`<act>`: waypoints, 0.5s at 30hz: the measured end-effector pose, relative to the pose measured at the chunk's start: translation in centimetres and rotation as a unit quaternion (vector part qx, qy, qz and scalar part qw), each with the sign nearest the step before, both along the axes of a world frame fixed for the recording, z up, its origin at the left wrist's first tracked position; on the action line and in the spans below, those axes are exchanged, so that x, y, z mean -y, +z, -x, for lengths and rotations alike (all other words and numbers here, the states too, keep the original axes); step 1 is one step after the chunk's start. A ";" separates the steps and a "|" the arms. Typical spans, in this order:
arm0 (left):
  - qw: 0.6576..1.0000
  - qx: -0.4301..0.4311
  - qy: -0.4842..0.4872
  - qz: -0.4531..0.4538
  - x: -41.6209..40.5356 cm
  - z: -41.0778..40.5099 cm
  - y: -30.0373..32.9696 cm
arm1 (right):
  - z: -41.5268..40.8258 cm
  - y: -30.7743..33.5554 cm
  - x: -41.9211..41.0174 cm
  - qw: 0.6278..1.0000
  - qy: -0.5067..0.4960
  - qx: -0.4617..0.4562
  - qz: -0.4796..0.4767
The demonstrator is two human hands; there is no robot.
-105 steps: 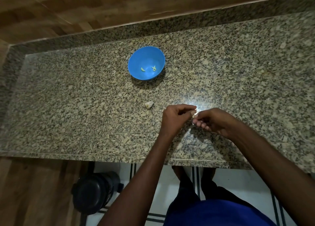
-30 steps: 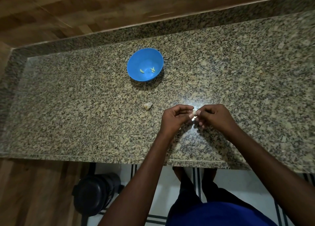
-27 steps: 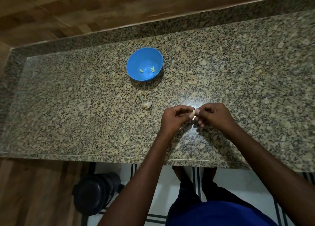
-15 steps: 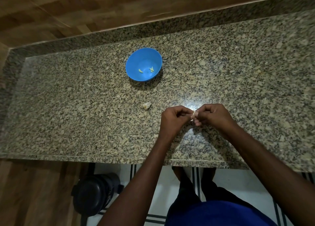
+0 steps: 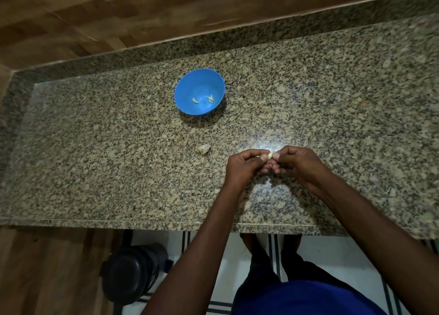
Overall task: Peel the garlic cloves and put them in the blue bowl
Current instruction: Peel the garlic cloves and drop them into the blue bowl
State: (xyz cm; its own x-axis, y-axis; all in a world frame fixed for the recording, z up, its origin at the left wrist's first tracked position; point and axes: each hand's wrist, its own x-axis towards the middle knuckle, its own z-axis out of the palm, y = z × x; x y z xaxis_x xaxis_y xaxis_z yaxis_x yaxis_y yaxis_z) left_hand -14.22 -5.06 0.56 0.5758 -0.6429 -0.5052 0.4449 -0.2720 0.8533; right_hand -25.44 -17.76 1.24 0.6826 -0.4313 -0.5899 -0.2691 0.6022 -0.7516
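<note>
- The left hand (image 5: 244, 166) and the right hand (image 5: 297, 162) meet fingertip to fingertip above the granite counter (image 5: 95, 172), and both pinch one small pale garlic clove (image 5: 270, 156) between them, fingers curled in around it.
- The clove is tiny and light, so it probably calls for only a fingertip hold; how much skin is left on it is too small to tell.
- Judged from its look, the flesh is firm but can bruise, while the skin is thin, dry and brittle; it likely tears best when a nail catches it at the pointed tip or the root end.
- A bared clove tends to be slightly tacky yet slick, so it could shoot out of a hard pinch; holding it by its flat sides seems safer.
- Another piece of garlic (image 5: 204, 148) lies on the counter just left of the left hand, apart from it.
- The blue bowl (image 5: 187, 105) stands farther out, beyond and left of both hands, with a few peeled cloves (image 5: 195, 100) in its bottom.
</note>
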 end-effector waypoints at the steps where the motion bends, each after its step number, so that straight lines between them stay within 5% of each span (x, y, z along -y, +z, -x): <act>1: 1.000 0.014 -0.007 -0.003 0.0 0.0 -0.1 | 0.0 -0.1 0.0 1.000 0.003 -0.007 0.009; 15: 0.995 0.103 -0.016 0.004 0.0 0.0 -0.4 | -0.2 -0.7 -0.1 0.999 -0.002 -0.030 0.026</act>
